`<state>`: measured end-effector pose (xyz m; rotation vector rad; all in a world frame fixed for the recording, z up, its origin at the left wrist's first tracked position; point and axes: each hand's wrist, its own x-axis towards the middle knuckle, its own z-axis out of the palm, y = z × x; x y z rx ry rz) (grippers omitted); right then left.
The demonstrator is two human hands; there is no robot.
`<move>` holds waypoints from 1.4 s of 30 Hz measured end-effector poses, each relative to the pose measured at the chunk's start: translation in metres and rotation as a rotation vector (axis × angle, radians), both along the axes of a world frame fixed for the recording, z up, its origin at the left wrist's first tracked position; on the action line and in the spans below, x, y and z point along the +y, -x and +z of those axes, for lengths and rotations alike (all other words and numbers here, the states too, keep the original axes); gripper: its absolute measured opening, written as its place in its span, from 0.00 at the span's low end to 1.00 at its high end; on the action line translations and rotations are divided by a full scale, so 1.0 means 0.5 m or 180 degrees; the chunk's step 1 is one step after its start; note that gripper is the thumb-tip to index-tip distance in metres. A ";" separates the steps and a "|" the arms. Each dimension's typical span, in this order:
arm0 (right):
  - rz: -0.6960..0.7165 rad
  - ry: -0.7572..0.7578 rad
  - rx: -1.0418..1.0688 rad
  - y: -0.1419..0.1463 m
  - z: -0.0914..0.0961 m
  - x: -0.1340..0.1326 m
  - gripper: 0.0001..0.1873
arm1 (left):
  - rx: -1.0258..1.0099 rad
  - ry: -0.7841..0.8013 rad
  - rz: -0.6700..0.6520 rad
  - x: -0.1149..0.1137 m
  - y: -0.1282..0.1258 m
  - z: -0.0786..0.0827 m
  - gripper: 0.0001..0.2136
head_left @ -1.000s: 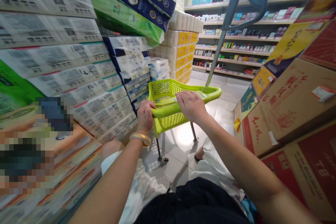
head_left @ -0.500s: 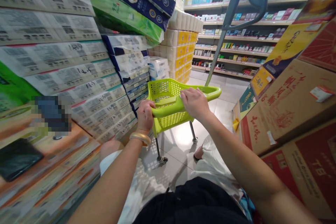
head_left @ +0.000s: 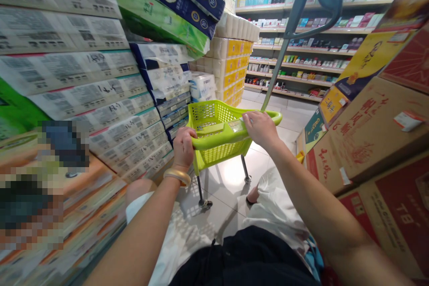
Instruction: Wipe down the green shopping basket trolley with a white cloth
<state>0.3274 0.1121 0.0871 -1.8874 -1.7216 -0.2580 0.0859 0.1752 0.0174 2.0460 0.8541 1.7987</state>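
A lime-green shopping cart [head_left: 217, 152] with a perforated basket stands before me on metal legs with casters. My left hand [head_left: 184, 146] is closed round the left end of its thick rim, a gold bangle at that wrist. Farther right along the same rim, my right hand [head_left: 262, 128] curls its fingers over the top; their undersides are hidden. Between the hands, a pale clear patch [head_left: 236, 125] shows on the rim. Behind the basket rises a slanted metal pole [head_left: 276, 73] topped by a grey loop handle [head_left: 313, 9], touched by neither hand.
Stacked white packs [head_left: 77, 71] and tilted tissue packs [head_left: 167, 18] crowd the left side. Cardboard cartons [head_left: 375, 129] line the right. Shelves of small goods [head_left: 301, 44] stand at the back, past a tiled floor [head_left: 284, 138]. Orange-and-white boxes [head_left: 97, 183] lie at lower left.
My right hand has slid right along the rim, uncovering the pale clear patch. My left hand keeps its hold, and the cart stays nearly where it was.
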 end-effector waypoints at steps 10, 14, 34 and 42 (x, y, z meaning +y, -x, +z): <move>0.0776 -0.0009 -0.0242 0.176 0.005 -0.019 0.17 | 0.0060 0.0015 0.0007 0.003 0.006 0.000 0.17; 0.0707 0.0063 -0.0202 0.145 0.009 -0.017 0.19 | 0.0111 0.0056 -0.0040 0.000 0.007 0.003 0.16; 0.0709 -0.0047 -0.0155 0.175 -0.001 -0.030 0.17 | 0.0072 0.0118 0.0009 -0.002 0.001 0.001 0.17; 0.0329 -0.0019 0.0110 0.056 0.003 -0.016 0.20 | 0.0131 0.0103 -0.0008 -0.006 0.004 0.006 0.18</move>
